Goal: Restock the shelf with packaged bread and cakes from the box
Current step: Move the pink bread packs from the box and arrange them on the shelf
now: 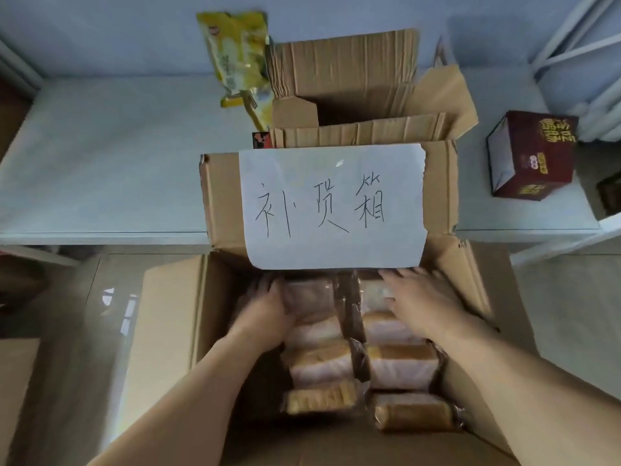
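With box full of packaged bread, barely started: left hand curling round a pack, right hand fingers spread flat; shelf nearly bare.

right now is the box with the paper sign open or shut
Open: the box has its flaps folded outward, packaged bread shows inside in two rows, and both hands reach in.

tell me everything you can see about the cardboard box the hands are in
The cardboard box is plain brown, open, flaps folded outward. Its far flap stands up and carries a white paper sheet with handwritten characters. Inside lie wrapped bread packs in two rows. The left hand holds a pack at the far left; the right hand rests flat on the far right packs. The box sits before a pale shelf.
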